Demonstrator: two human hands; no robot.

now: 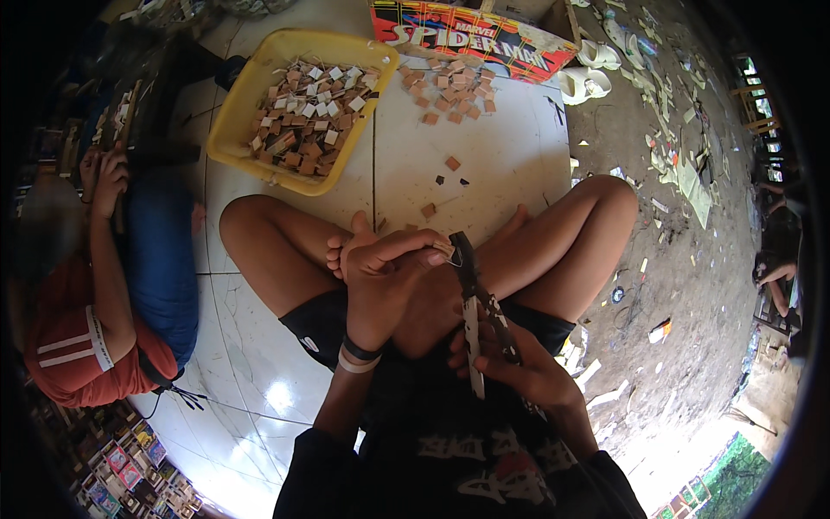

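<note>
My left hand [389, 275] is raised over my crossed legs, thumb and forefinger pinching a small brown wooden square [444, 247]. A thin bright wire end shows at its edge, beside the jaws of a pair of pliers [470, 324]. My right hand [527, 368] is closed round the pliers' handles, whose worn coating is pale and dark. Whether the jaws grip the wire, I cannot tell. Ahead of my legs stands a yellow plastic basin [226, 130] filled with brown and white squares [324, 108], some with thin stems.
A pile of brown squares [456, 89] lies right of the basin, with a loose square [452, 162] nearer me. Behind them stands a printed red-and-black panel [484, 39]. White clogs [584, 85] sit by the littered ground [683, 285]. A co-worker in a red shirt [108, 350] sits at left.
</note>
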